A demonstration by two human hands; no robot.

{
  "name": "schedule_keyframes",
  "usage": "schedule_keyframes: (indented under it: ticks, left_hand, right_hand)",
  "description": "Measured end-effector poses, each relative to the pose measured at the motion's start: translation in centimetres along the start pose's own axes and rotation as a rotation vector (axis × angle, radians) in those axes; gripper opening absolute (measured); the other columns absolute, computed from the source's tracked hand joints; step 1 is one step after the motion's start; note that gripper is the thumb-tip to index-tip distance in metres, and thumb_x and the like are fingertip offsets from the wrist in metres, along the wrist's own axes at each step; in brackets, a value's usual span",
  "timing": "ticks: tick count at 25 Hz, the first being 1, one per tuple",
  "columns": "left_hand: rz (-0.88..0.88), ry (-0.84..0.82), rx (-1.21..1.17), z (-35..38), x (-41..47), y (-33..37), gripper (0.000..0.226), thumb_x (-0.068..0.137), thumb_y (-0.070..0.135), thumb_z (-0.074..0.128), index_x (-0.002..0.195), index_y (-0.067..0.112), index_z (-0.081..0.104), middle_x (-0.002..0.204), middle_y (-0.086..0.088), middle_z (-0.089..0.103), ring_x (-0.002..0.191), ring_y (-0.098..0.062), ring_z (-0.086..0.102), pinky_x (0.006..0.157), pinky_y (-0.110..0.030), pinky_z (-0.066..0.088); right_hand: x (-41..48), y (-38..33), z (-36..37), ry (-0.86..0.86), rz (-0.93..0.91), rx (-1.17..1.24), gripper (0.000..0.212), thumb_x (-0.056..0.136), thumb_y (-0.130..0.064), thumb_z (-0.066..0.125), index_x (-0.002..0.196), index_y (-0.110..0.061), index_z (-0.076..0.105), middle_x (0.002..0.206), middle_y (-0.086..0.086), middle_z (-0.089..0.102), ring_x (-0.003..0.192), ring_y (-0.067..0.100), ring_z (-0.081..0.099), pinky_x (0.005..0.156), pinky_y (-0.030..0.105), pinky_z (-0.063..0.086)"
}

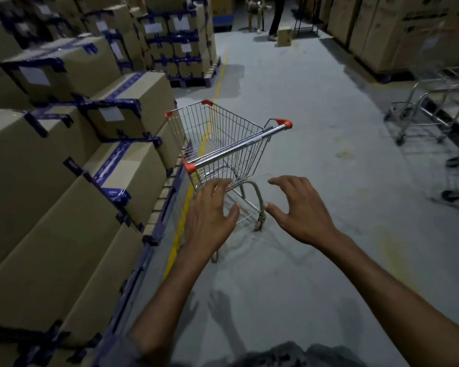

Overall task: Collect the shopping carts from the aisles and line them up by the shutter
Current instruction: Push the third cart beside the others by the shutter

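Left hand (212, 207) & right hand (301, 209) both spread open, holding nothing, short of cart (220, 133) handle (239, 146). Cart sits in aisle just beside stacked boxes (127, 168); a crooked push prob. rams it into them.

The one head-worn view looks forward and down an aisle, close over both outstretched arms.

We see the left hand (210, 210) and the right hand (300, 210) bare, with a short pale nail on each thumb. Behind the wrists, the left forearm (175, 287) and the right forearm (382, 276) are uncovered and lean. Far behind the hands we make out creased dark grey cloth (289, 353), blurred, probably our clothing.
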State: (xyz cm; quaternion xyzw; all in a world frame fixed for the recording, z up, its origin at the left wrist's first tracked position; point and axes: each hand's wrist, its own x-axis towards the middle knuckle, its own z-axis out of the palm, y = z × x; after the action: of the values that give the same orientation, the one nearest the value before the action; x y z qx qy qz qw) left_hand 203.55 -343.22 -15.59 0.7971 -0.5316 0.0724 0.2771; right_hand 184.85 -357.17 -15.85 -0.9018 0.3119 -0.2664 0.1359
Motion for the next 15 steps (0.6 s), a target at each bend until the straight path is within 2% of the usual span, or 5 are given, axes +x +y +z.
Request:
schedule_keyframes:
  ticks: [6,10,13,15]
  left_hand:
    - [-0.001,-0.014,0.095,5.2,9.4,-3.0,0.061,0.092,0.045,0.060,0.148,0.030,0.043,0.146,0.003,0.047,0.131,-0.021,0.046,0.103,-0.043,0.043]
    - [-0.032,0.040,0.211,8.8,15.7,-5.0,0.065,0.086,0.042,0.068,0.146,0.029,0.046,0.143,0.002,0.048,0.130,-0.021,0.048,0.112,-0.033,0.015]
    - [-0.108,-0.114,0.210,12.7,20.2,-6.9,0.081,0.085,0.046,0.067,0.155,0.031,0.030,0.156,0.000,0.032,0.143,-0.027,0.034,0.117,-0.049,0.026]
    - [-0.182,-0.288,0.252,15.0,22.5,-7.7,0.089,0.086,0.053,0.064,0.159,0.036,0.015,0.164,0.002,0.018,0.151,-0.029,0.021,0.118,-0.060,0.023]
  right_hand:
    - [11.1,3.7,4.4,-0.021,-0.062,0.030,0.052,0.091,-0.051,0.063,0.137,-0.032,0.049,0.137,-0.007,0.052,0.127,0.014,0.043,0.099,0.036,0.044]
    - [18.3,8.0,8.2,-0.133,-0.109,0.008,0.061,0.087,-0.050,0.067,0.141,-0.031,0.046,0.142,-0.003,0.048,0.131,0.018,0.040,0.104,0.041,0.041]
    - [23.4,11.6,10.9,-0.249,-0.147,-0.042,0.071,0.085,-0.052,0.065,0.148,-0.033,0.036,0.152,0.000,0.039,0.138,0.022,0.033,0.108,0.044,0.038]
    - [26.6,13.7,12.4,-0.340,-0.157,-0.089,0.078,0.085,-0.053,0.064,0.152,-0.035,0.028,0.159,0.001,0.028,0.146,0.024,0.024,0.115,0.050,0.032]
